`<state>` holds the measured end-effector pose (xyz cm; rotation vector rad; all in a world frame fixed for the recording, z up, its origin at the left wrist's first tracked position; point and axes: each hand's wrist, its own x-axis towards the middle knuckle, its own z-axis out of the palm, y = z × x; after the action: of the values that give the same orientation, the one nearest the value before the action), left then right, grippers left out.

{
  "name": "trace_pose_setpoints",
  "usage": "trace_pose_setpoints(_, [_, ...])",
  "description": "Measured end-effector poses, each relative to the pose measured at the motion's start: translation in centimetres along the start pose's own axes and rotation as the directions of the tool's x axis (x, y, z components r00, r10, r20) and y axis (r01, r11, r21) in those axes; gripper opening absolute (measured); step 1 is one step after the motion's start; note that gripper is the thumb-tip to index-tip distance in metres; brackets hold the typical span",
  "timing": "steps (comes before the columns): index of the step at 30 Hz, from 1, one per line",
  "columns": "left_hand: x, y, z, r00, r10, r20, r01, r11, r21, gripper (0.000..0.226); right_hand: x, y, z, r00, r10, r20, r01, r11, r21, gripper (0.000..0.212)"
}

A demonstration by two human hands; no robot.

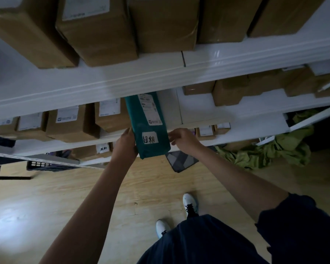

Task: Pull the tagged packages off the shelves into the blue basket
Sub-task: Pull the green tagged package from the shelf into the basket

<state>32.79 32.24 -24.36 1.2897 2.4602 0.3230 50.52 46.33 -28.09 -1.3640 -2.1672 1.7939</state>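
Left hand (125,143) fingers curl round the left edge of one teal package (149,126); right hand (181,139) pinches its right edge, fingertips together on the wrapper. The package, half out from the middle shelf (122,82), carries two labels: a printed one at 12 o'clock and a handwritten white tag (149,139) near its lower end. At 9 o'clock, low beneath the shelving, one dark blue basket (44,165). Two white shoes (189,202) stand at 6 o'clock.
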Motion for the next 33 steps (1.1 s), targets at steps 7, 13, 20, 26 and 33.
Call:
trace_pose_setpoints(7, [0.8, 1.2, 2.4, 0.985, -0.168, 0.025, 0.168, 0.939, -0.302, 0.032, 0.0, 0.4, -0.7, 0.985, 0.164, 0.061, -0.168, 0.983, 0.071, 0.043])
trace_pose_setpoints(13, [-0.4, -0.7, 1.2, 0.979, -0.200, -0.040, 0.175, 0.924, -0.340, 0.053, 0.3, -0.6, -0.1, 0.984, 0.145, 0.099, -0.158, 0.978, 0.137, 0.029])
trace_pose_setpoints(20, [-0.2, 0.1, 0.9, 0.997, -0.054, -0.048, 0.040, 0.967, -0.251, 0.039, -0.7, -1.0, -1.8, 0.998, 0.010, 0.070, -0.007, 0.999, -0.037, 0.025])
trace_pose_setpoints(26, [1.2, 1.9, 1.1, 0.998, 0.058, -0.021, -0.061, 0.984, -0.168, 0.030, -1.1, 0.0, -4.5, 0.999, -0.038, 0.001, 0.038, 0.992, -0.119, 0.029])
trace_pose_setpoints(33, [2.3, 2.3, 2.7, 0.997, -0.006, 0.080, 0.029, 0.958, -0.285, 0.038, -0.7, 0.9, -6.3, 0.997, -0.068, -0.040, 0.057, 0.973, -0.223, 0.031])
